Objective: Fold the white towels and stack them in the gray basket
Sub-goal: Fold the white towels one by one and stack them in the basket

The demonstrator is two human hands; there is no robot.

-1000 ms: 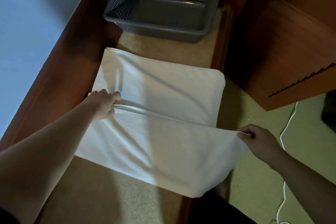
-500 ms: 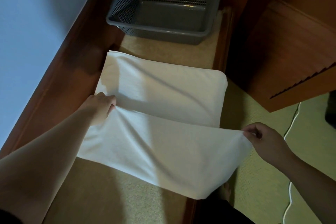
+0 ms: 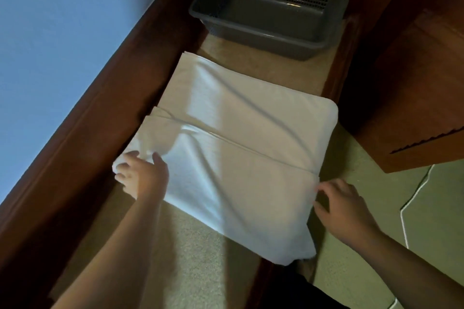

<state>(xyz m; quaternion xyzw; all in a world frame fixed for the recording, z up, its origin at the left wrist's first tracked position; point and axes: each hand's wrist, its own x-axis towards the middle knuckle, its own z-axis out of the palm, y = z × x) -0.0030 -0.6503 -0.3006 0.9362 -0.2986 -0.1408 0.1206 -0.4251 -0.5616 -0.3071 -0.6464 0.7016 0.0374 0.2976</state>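
It looked like a room in a home: beige carpet (image 3: 200, 246) ran between dark wooden furniture panels (image 3: 82, 158), beside a blue wall (image 3: 62, 32), a wooden cabinet (image 3: 414, 95) and a white cable (image 3: 411, 198).

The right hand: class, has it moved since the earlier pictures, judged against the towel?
Yes. The right hand has come in from holding the lifted edge out beyond the white towel, down to the folded towel's right edge.
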